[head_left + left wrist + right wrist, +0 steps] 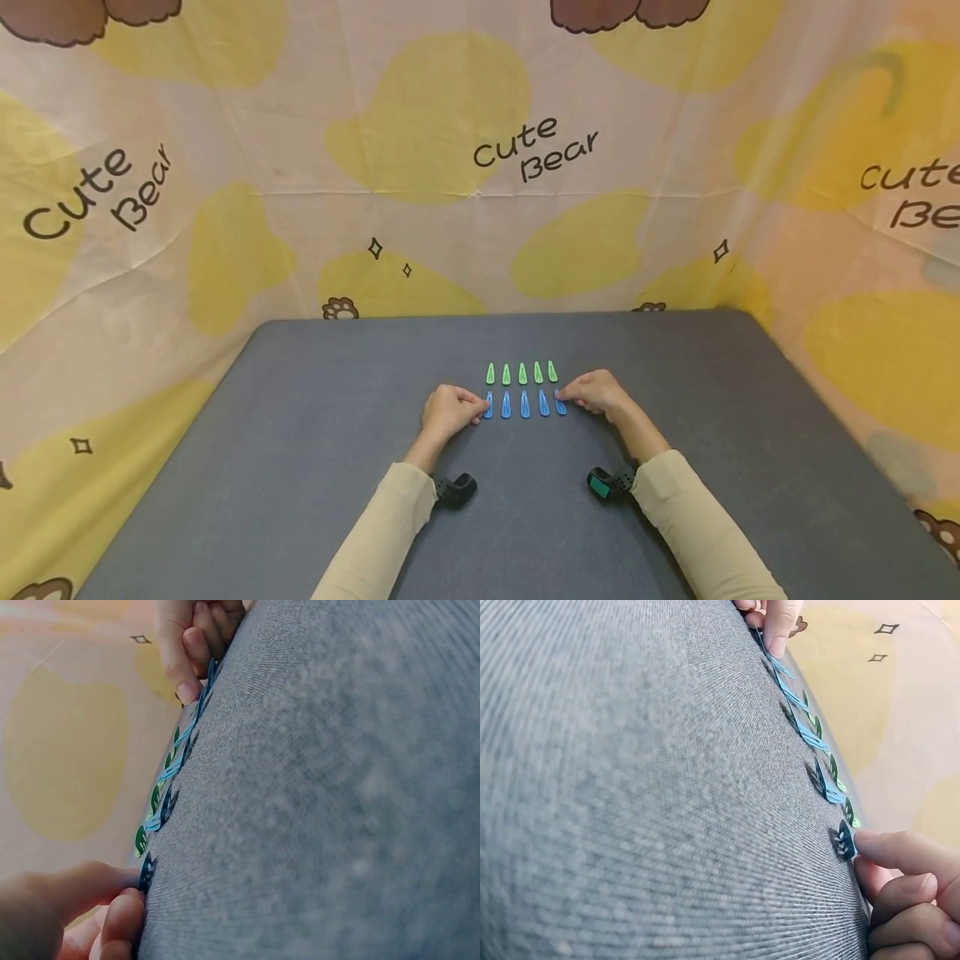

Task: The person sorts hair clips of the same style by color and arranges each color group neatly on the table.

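A row of several blue snap hair clips [525, 404] lies on the grey table, with a row of green snap hair clips [522, 373] just behind it. My left hand [452, 409] pinches the blue clip at the left end [146, 871] between thumb and finger. At the opposite end, the rightmost blue clip [845, 840] is pinched by the fingertips of my right hand [596, 392]. In the wrist views both end clips stand close over the cloth, their outer sides partly hidden by fingertips.
The grey cloth-covered table [315, 500] reaches back to a printed curtain [420, 125] with yellow patches and lettering. Dark wrist-worn devices [456, 490] sit at both cuffs, low over the tabletop.
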Demonstrator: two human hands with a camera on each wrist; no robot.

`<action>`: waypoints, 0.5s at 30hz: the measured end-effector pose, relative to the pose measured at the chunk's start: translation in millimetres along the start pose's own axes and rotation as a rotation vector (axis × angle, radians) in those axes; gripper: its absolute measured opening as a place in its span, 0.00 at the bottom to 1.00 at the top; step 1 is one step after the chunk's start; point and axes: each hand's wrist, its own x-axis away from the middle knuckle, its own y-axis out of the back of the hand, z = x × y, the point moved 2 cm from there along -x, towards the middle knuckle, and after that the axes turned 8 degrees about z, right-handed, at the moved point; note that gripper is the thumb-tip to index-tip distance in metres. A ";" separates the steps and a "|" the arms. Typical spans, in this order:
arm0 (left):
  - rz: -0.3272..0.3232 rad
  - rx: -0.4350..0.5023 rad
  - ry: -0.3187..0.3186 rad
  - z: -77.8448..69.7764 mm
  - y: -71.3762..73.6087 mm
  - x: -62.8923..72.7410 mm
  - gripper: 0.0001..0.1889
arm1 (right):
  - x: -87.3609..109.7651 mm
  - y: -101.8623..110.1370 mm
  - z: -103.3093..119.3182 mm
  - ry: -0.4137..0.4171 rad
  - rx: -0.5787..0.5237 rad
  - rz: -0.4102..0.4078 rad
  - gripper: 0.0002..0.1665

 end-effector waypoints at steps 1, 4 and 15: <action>-0.001 -0.001 0.000 0.7 -0.3 -0.1 0.11 | 0.0 -0.2 -0.6 0.000 0.002 0.001 0.14; -0.005 -0.001 0.001 0.7 -1.2 0.6 0.11 | -0.3 0.0 -2.4 0.004 0.006 0.004 0.13; -0.004 0.008 0.002 2.0 -2.9 -1.3 0.11 | 0.7 -0.3 -7.7 0.074 -0.013 0.015 0.09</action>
